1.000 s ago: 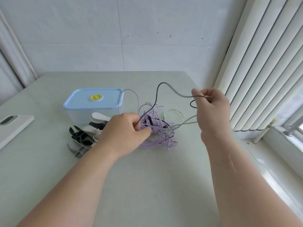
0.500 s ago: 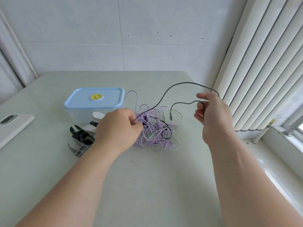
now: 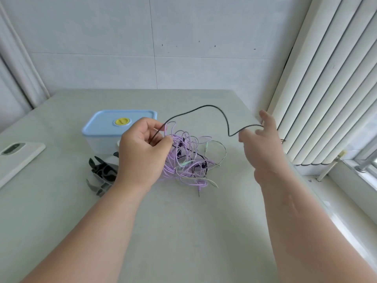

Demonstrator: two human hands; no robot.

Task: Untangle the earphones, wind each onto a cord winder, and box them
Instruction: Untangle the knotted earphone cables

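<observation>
Hands apart above the bench [image 3: 183, 231]: I see the left hand [image 3: 142, 154] pinching strands at the tangle, the right hand [image 3: 263, 146] loosely spread. Behind the left hand stands a blue-lidded box [image 3: 120, 121]. Just right of it lies the purple earphone tangle [image 3: 183, 162], and the cord winders [image 3: 102, 174] lie before the box. Between both hands arcs a black earphone cord [image 3: 206, 106], lying across the right fingers.

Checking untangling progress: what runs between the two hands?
In the head view, a black cord arcs through the air from the left hand, which pinches it, to the right hand, where the grip is blurred. The purple tangle lies below.
</observation>
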